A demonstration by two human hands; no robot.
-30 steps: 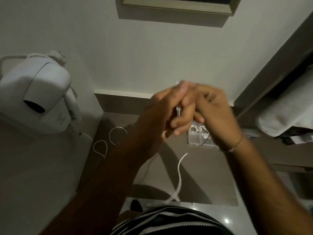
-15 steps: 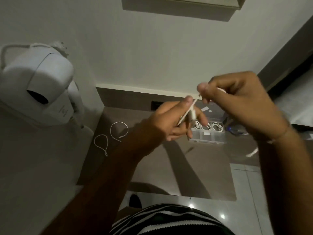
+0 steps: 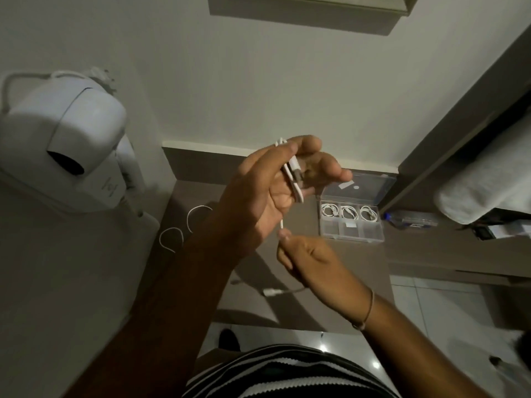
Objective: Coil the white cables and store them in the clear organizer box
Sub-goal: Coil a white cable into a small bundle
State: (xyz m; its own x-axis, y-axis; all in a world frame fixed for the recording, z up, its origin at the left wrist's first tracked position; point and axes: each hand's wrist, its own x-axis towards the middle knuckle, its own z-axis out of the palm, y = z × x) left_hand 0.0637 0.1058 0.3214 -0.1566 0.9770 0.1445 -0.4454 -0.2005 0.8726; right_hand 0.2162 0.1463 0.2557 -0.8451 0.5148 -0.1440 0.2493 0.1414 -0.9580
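My left hand (image 3: 273,188) is raised above the counter and holds a partly folded white cable (image 3: 293,175) between thumb and fingers. Below it, my right hand (image 3: 310,261) pinches the same cable's lower run; its plug end (image 3: 271,292) dangles under the right hand. The clear organizer box (image 3: 352,225) stands open on the brown counter at the right, with three coiled white cables in its back row. Two more loose white cables (image 3: 184,226) lie looped on the counter at the left.
A white wall-mounted hair dryer (image 3: 66,147) hangs at the left. A folded white towel (image 3: 485,191) sits on a shelf at the right, with a blue-capped item (image 3: 411,221) beside the box. The counter's front edge runs just above my striped shirt.
My right hand dropped from above the box to below my left hand, drawing the cable down. My left hand rose a little and now holds several folds of cable.
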